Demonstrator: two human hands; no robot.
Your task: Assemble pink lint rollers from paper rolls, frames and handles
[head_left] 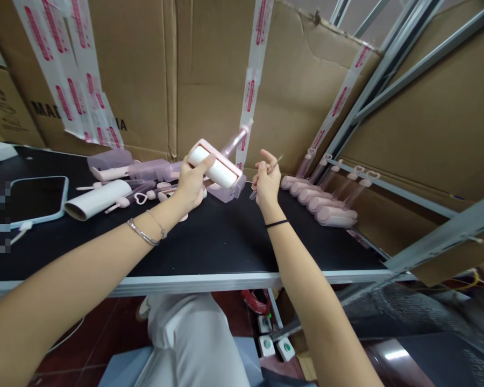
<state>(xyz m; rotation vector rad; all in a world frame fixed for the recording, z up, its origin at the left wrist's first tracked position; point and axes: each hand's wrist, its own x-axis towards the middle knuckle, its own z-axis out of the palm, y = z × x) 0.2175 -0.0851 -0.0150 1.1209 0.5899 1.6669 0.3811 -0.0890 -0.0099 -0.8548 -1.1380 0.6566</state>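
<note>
My left hand (194,183) is closed around a lint roller (221,171) above the black table, thumb lying across its white roll. The pink frame surrounds the roll, and its translucent handle (234,143) points up and away. To the right, my right hand (267,183) is raised with its fingers curled around a thin slender tool (253,194), whose narrow tip shows past the fingers; its kind cannot be made out. Left of my left hand lie translucent pink roller covers (153,170), loose handles with heart-shaped loops (141,198) and a white paper roll (99,200).
Several lint rollers (326,204) stand in a row on the right, handles against the cardboard wall (210,70). A phone-like device (40,198) with a cable lies at the left. Metal shelf bars (423,215) border the right side. Green-button switch boxes (267,345) sit below the table.
</note>
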